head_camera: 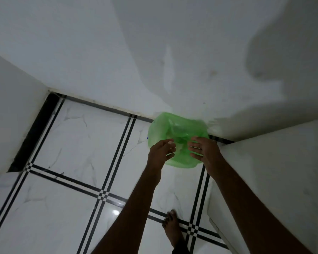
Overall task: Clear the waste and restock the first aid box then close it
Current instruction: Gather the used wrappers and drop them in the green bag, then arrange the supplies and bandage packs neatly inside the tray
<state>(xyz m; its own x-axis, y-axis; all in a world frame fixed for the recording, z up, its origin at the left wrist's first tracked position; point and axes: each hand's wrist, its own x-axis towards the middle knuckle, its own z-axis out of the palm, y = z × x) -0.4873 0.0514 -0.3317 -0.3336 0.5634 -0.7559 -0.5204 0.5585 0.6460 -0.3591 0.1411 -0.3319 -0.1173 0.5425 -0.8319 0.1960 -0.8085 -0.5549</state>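
Open floor left and near; walls crowding far and right.

Wide bare tiled floor [77,162] to the left and near side. Blocked far by the white wall [173,61], right by a jutting wall corner [264,171], far left by another wall block [13,116]. Green-lined bin [174,129] tucked into the far corner, both hands over its mouth; a bare foot [173,228] on the near tiles.

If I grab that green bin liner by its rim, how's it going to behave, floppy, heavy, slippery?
The green bin liner looks thin and translucent, so it will probably crumple rather than hold shape. Little shows through it, so it is likely light. Its glossy film may slip under the left hand or right hand, both open over it.
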